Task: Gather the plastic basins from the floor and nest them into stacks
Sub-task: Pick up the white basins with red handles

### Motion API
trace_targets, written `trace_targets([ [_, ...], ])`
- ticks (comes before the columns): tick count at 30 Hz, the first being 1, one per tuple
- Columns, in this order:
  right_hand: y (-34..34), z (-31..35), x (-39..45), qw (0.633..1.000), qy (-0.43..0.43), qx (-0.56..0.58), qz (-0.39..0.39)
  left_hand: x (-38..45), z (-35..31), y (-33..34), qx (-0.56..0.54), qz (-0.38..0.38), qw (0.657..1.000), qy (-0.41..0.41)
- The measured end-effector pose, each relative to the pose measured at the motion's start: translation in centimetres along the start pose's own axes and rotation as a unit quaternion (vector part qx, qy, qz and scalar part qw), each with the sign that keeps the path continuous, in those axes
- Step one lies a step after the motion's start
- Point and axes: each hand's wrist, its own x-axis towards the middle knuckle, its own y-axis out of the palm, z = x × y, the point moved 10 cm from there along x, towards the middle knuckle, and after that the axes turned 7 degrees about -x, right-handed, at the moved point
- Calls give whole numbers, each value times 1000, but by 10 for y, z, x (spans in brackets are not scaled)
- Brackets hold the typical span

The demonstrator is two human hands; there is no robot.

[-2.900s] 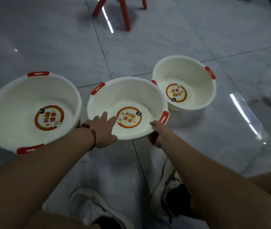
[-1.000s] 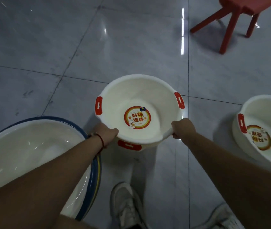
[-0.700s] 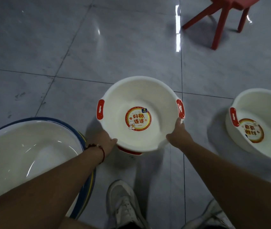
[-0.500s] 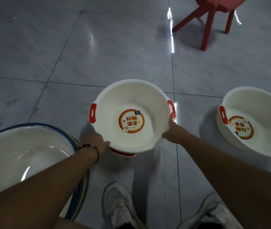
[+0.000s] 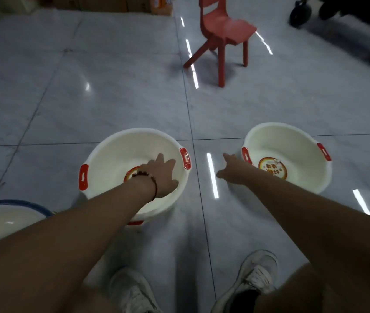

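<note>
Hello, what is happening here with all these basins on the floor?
A person is gathering white plastic basins into stacks. The left hand reaches open over the nested stack of two basins; a second rim shows below it. The right hand stretches toward the single basin on the right, near its red handle, with no grip on it yet. A larger blue-rimmed basin lies at the lower left, and a red chair stands behind.

Two basins side by side: left basin (image 5: 112, 159), right basin (image 5: 292, 141); chair (image 5: 222, 30) behind.
</note>
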Motion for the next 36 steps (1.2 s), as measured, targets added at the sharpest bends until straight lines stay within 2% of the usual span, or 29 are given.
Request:
trace_targets([
  [3,-13,-31,-10,1000,19,-9,-17,0,-55,-26,20,-11,998,62],
  [8,-15,-85,-33,998,48,17,-46,-1,-117,-52,34,-11,994,104],
  [10,-2,-116,-44,995,82,48,-40,-5,-129,-55,10,-17,994,111],
  [12,21,-144,-53,991,119,60,-26,-6,-138,-44,-15,10,994,105],
  [14,39,-162,-56,987,144,68,-13,-2,-146,-31,11,45,994,99],
  [16,44,-168,-50,986,143,82,-14,10,-156,-35,34,26,993,108],
  [19,40,-176,-33,984,155,88,-23,28,-162,-34,68,6,992,110],
  [23,43,-195,-7,977,185,101,-21,44,-158,-7,96,45,989,101],
  [27,44,-217,13,969,224,106,-7,63,-153,4,109,53,987,106],
  [36,59,-236,49,956,242,166,14,98,-146,15,100,80,986,108],
])
